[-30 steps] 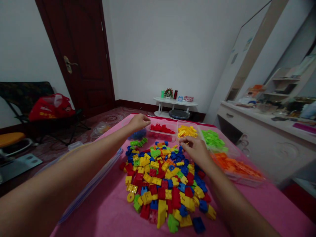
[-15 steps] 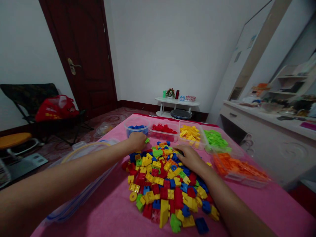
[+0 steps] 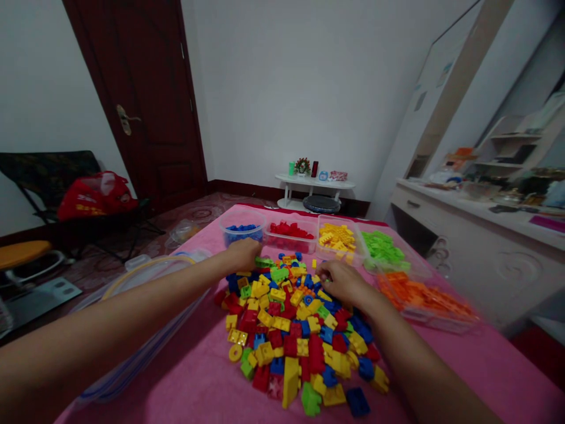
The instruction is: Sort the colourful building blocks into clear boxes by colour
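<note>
A pile of toy building blocks [image 3: 282, 324] in yellow, red, blue and green lies loose in front of me. My left hand [image 3: 245, 254] is closed at the pile's far left edge, by the round tub of blue blocks [image 3: 242, 229]. A green building block [image 3: 265, 262] shows at its fingertips; the fingers themselves are mostly hidden. My right hand [image 3: 343, 280] rests at the far right side of the pile, fingers curled into a pinch. Something small and pale shows between them, too little to name. A small yellow block [image 3: 314, 264] lies just beyond it.
Along the far side stand clear boxes of red blocks [image 3: 291, 231], yellow blocks [image 3: 337, 237] and green blocks [image 3: 385, 251]. A box of orange blocks [image 3: 428, 299] is at the right. A clear plastic bag [image 3: 145, 330] lies left on the pink cloth [image 3: 176, 383].
My left hand has lowered slightly, and more of the green block shows beside it. My right hand's fingers have curled in from lying over the pile. The view has shifted a little.
</note>
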Demonstrator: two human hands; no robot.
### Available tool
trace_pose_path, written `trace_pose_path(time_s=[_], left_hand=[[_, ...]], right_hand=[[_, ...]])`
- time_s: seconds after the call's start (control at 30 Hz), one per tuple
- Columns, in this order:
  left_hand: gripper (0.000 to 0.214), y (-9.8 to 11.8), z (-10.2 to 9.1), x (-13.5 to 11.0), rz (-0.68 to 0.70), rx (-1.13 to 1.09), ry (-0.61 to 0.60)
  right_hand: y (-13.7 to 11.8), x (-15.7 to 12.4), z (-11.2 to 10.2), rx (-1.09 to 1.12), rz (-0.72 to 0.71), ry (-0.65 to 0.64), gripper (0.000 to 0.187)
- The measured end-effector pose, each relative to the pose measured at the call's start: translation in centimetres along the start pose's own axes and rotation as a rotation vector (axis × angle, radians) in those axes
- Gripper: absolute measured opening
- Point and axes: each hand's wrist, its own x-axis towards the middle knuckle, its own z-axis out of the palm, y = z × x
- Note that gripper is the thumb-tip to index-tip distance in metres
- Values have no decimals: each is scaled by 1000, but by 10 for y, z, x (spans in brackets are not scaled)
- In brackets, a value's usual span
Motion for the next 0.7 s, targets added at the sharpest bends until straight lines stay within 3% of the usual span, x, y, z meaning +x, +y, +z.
trace_pose_path(time_s=[0.13, 0.3, 0.47, 0.57, 0.7], left_hand=[[33, -1, 2, 1, 10, 118, -8], [23, 1, 3, 1, 69, 175, -31], [26, 7, -19, -1, 14, 161, 59], [23, 16, -30, -4, 112, 34, 7], [25, 33, -29, -10, 223, -17, -49]], right_hand=[[1, -2, 1, -22, -4, 28, 16], [-1, -3, 4, 30, -134, 51, 27], [-4, -2, -2, 58, -78, 116, 16], [-3, -1, -8, 85, -32, 182, 15], [1, -3, -10, 87, -23, 117, 15]])
